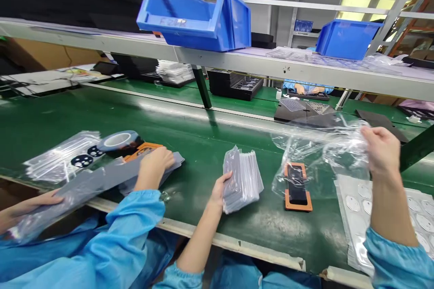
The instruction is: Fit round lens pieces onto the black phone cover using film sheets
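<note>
Left hand (pixel 219 192): closed on the near left side of the stack (pixel 242 180), at the middle of the green table (pixel 203 216).
Right hand (pixel 383 146): pinching the clear bag (pixel 325 153), raised at the right.
Orange frame (pixel 298 207): on the table, between stack and tray (pixel 356 230), a black piece (pixel 297 185) on it.
Co-worker (pixel 125 239): at left, both hands on a grey strip (pixel 95 185).

On the bench (pixel 203 180), a tape roll (pixel 132 137) lies at ten o'clock, a holder (pixel 298 206) at one, a tray (pixel 344 189) at two.
</note>
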{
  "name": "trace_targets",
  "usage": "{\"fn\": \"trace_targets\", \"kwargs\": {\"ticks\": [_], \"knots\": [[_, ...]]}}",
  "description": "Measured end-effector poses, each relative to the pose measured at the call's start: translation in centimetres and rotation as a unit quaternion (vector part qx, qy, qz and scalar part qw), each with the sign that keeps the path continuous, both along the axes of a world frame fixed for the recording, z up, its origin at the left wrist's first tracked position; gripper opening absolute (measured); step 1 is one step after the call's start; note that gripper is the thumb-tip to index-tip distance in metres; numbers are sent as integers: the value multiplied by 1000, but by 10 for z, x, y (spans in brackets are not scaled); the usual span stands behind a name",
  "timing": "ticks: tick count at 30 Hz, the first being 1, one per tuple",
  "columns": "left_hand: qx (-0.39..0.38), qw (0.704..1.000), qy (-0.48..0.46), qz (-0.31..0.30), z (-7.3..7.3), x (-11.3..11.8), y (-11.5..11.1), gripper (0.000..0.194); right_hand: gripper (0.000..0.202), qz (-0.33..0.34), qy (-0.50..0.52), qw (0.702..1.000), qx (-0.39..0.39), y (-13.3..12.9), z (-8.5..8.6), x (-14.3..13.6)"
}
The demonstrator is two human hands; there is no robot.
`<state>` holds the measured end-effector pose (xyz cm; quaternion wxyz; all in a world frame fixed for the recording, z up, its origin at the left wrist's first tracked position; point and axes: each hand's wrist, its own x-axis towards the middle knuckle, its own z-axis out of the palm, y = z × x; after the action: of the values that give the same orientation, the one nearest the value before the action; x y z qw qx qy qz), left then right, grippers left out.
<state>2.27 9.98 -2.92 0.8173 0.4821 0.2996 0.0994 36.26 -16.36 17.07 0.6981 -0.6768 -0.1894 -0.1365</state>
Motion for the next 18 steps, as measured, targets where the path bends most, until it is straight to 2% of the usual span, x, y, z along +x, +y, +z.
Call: {"fn": "trace_targets", "kwargs": {"ticks": [4,10,12,16,18], "knots": [[-12,1000,14,8,12,7,23,34,39,-43,82,994,63,-55,-14,8],[-20,997,79,2,17,35,40,31,40,-35,118,992,31,-111,-50,-6],[-8,996,94,-1,18,39,38,33,39,-48,112,992,27,-133,-52,-11],[20,992,117,-44,19,41,35,37,40,-94,109,989,34,-178,-40,-29],[78,981,157,-78,18,42,40,36,40,-111,102,988,37,-197,-38,-39]]}}
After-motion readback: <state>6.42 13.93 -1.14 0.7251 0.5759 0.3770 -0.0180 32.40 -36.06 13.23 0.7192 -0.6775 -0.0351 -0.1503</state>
